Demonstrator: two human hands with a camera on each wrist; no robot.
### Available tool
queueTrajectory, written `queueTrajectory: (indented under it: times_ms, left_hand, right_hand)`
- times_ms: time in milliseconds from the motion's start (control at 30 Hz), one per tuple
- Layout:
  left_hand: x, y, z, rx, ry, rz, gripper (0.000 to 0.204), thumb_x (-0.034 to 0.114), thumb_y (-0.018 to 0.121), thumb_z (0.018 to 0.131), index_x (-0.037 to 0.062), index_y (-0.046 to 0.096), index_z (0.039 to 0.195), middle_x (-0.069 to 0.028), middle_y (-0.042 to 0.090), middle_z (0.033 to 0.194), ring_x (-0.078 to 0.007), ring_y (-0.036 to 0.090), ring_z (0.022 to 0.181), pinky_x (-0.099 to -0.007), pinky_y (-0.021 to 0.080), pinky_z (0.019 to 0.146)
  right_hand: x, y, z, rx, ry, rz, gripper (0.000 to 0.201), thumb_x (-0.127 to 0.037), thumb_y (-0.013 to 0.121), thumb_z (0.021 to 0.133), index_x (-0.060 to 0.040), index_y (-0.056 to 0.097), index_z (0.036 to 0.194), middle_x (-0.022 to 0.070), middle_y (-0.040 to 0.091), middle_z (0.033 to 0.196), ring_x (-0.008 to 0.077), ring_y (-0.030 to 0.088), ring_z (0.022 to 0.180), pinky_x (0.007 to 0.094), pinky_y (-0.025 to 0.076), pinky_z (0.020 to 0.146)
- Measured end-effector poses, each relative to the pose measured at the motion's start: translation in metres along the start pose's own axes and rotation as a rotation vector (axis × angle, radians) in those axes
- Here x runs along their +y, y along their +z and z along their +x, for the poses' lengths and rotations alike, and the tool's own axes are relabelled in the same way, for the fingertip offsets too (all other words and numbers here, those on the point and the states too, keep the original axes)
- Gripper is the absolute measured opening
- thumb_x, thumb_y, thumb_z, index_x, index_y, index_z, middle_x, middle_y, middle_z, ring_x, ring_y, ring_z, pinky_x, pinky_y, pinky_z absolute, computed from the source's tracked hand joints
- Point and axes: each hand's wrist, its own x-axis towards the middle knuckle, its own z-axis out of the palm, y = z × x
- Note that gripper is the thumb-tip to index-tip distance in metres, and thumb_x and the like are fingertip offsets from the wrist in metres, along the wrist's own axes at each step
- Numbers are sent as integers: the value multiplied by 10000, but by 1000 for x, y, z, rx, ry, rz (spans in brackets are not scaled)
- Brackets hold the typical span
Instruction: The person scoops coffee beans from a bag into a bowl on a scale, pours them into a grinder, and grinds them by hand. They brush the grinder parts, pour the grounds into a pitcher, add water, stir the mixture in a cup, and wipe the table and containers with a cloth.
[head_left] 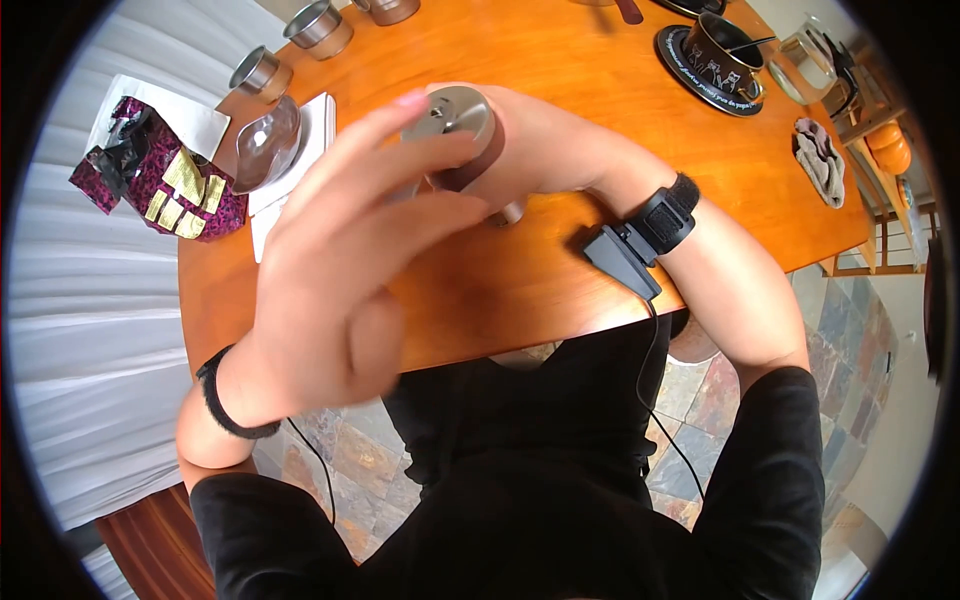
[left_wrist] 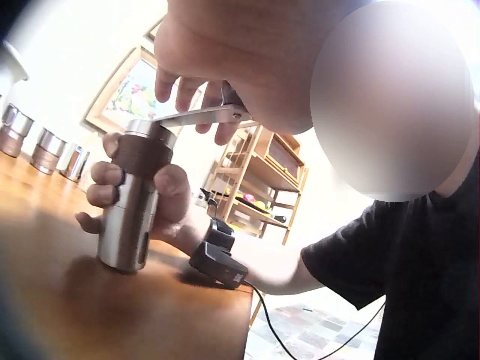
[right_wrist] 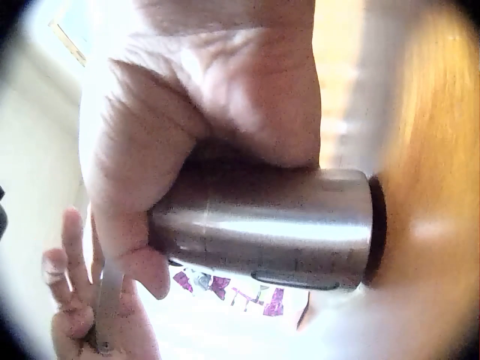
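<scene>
A steel hand coffee grinder [head_left: 455,118] stands upright on the orange wooden table [head_left: 560,60]. My right hand [head_left: 545,150] grips its brown-banded body [left_wrist: 133,214], fingers wrapped round it [right_wrist: 285,225]. My left hand [head_left: 340,260] hovers over the top of the grinder and hides much of it in the head view. In the left wrist view its fingers [left_wrist: 187,94] curl round the far end of the flat metal crank handle [left_wrist: 199,116]. The right wrist view shows the left hand [right_wrist: 71,300] holding that crank [right_wrist: 109,300].
Small steel canisters [head_left: 320,27] stand at the table's far left. A glass dish [head_left: 268,145] lies on white paper beside a purple and gold packet [head_left: 165,180]. A black cup on a saucer [head_left: 722,55], a glass jar [head_left: 805,62] and a cloth [head_left: 820,160] sit far right.
</scene>
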Motion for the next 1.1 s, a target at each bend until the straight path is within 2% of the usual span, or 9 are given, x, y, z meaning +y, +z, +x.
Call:
queueTrajectory:
  times_ms: [267, 433, 500, 567, 667, 833, 967, 1000, 1100]
  left_hand:
    - [-40, 19, -22, 450, -322, -284, 577, -25, 339, 749, -71, 534, 1290, -190, 605, 1281, -308, 561, 1256, -418, 408, 1074]
    - [-61, 20, -15, 439, -325, -304, 573, -10, 341, 780, -47, 514, 1326, -174, 597, 1283, -258, 566, 1232, -371, 436, 1019]
    - [-82, 27, -17, 464, -523, -418, 545, 5, 340, 800, -31, 535, 1308, -167, 608, 1260, -246, 572, 1219, -355, 439, 1010]
    - [-90, 32, -10, 493, -542, -422, 456, 52, 347, 884, -18, 555, 1284, -147, 624, 1233, -212, 581, 1189, -334, 447, 992]
    - [-101, 41, 13, 615, -637, -570, 360, 172, 369, 1017, -5, 569, 1259, -112, 638, 1206, -165, 589, 1136, -314, 461, 974]
    - [-95, 52, 48, 563, -673, -962, 414, 170, 349, 1037, -32, 458, 1381, -174, 572, 1312, -228, 553, 1226, -355, 436, 1080]
    - [-71, 53, 59, 491, -610, -1287, 530, 119, 513, 970, -80, 349, 1433, -169, 469, 1398, -262, 597, 1163, -330, 442, 1026]
    - [-73, 52, 60, 435, -534, -1368, 665, 105, 482, 972, -77, 167, 1528, -148, 350, 1493, -232, 467, 1327, -326, 305, 1152]
    - [-44, 39, 64, 284, -577, -1257, 658, 125, 482, 982, -73, 172, 1528, -165, 354, 1493, -239, 472, 1315, -330, 321, 1143]
  right_hand:
    - [12, -1, 5, 67, -59, -2, 404, 18, 755, 642, -85, 569, 986, -9, 600, 833, 100, 600, 759, 273, 518, 652]
    - [3, -3, -1, 45, -3, 31, 422, 35, 744, 647, -66, 560, 1014, 0, 593, 815, 101, 604, 676, 255, 504, 551]
    - [-5, -1, 0, 13, 33, -15, 420, -24, 774, 641, -67, 563, 1002, 11, 606, 836, 109, 596, 728, 266, 498, 623]
    - [-6, 1, 0, -22, 67, -65, 428, -84, 804, 635, -67, 566, 991, 21, 619, 857, 116, 588, 780, 278, 492, 695]
    - [-3, 3, 0, -49, 40, -52, 505, 43, 774, 620, -64, 541, 1055, 15, 600, 817, 108, 611, 661, 260, 504, 517]
    - [4, 5, -1, -113, -62, -31, 409, -66, 799, 612, -48, 562, 945, 29, 630, 815, 131, 604, 723, 270, 489, 648]
    - [0, 2, -3, -153, 11, 32, 382, -66, 790, 618, -37, 568, 928, 38, 633, 823, 135, 605, 717, 272, 484, 621]
    - [7, 2, -1, -186, -24, -39, 348, -71, 784, 624, -32, 576, 900, 37, 627, 788, 137, 605, 688, 274, 475, 592]
    - [16, 1, 2, -204, -67, -124, 288, -77, 772, 635, -25, 594, 855, 31, 613, 711, 140, 601, 626, 274, 456, 535]
